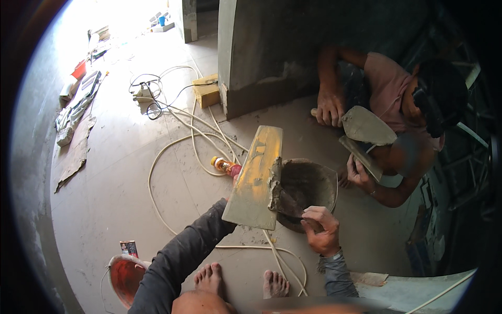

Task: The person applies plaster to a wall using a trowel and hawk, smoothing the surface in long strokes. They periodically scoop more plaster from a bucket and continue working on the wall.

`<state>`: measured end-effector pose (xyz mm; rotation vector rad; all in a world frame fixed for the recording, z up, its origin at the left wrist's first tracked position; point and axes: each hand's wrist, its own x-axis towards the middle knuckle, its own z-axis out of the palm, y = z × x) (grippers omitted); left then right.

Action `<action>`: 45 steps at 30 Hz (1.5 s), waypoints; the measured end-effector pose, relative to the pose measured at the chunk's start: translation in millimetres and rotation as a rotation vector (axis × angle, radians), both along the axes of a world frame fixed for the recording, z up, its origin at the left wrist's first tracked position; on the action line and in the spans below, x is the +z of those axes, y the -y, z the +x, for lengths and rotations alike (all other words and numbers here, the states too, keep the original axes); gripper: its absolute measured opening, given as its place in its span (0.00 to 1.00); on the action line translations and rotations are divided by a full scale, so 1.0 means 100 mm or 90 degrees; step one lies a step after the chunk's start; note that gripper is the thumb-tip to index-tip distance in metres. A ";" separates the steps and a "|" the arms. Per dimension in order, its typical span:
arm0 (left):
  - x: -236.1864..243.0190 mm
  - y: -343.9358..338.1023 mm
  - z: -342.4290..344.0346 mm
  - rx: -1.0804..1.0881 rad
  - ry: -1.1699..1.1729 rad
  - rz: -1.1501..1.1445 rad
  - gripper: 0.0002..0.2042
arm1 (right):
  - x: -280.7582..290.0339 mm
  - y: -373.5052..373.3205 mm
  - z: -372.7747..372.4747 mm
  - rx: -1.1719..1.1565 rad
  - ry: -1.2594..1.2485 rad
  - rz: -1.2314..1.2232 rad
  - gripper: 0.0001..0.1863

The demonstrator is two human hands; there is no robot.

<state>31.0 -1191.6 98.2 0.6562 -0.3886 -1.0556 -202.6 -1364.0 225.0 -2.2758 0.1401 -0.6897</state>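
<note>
A long plastering float [251, 183], yellow and smeared with grey mortar, is held up over the floor at the end of my left forearm [183, 248]. Its board hides nearly all of my left hand, which grips it from behind. Wet mortar [274, 183] clings along the float's right edge. My right hand [320, 229] is closed on a small trowel, whose dark blade [289, 203] reaches toward that edge above a mortar bucket [319, 183]. Grey mortar coats the bucket's inside.
At right, a crouching co-worker [384, 83] holds a trowel [368, 126] and a float [361, 158]. Cables [151, 183] loop across the floor near a bottle [225, 165] and a yellow block [206, 94]. An orange bucket [124, 280] stands lower left. Debris lines the left wall.
</note>
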 end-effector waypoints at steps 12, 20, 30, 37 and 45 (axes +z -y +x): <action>0.17 -0.19 0.27 0.013 -0.082 -0.066 0.31 | 0.10 0.72 0.28 -0.077 -0.431 -0.186 0.11; 0.24 -0.21 0.39 0.016 -0.105 -0.084 0.32 | -0.51 1.08 1.00 0.088 -0.684 -0.047 0.12; 0.29 -0.19 0.45 0.012 -0.124 -0.103 0.33 | -0.40 1.16 1.09 0.177 -0.559 -0.005 0.14; 0.29 -0.11 0.38 0.003 -0.136 -0.108 0.33 | 0.13 1.29 0.46 0.120 -0.546 0.395 0.17; 0.23 -0.01 0.14 -0.007 -0.156 -0.105 0.34 | 0.40 0.66 0.05 0.140 -0.188 0.318 0.16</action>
